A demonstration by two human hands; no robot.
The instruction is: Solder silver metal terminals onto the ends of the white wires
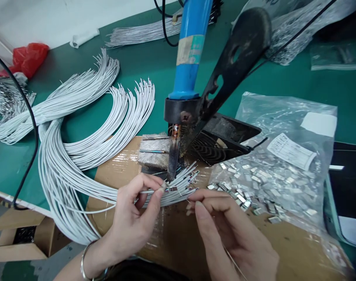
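A soldering iron [187, 74] with a blue handle hangs tip down in a black stand, its tip just above my fingers. My left hand [137, 212] is closed in a pinch close under that tip, on the end of a white cable [103, 211]; a tiny shiny piece shows at the fingertips, too small to name. To the right, my right hand [229, 230] pinches a thin solder wire [234, 262], which runs back through the palm and out near the wrist. Behind the fingers lie stripped ends of a white cable bundle [92, 183].
A clear plastic bag [286, 105] with small metal pieces [239, 197] spilling out lies at right. The black stand [224, 78] leans over the middle. More white cables [78, 91] are coiled at left. Cardboard [178, 234] covers the green table [154, 58]. A black cord [34, 128] hangs at left.
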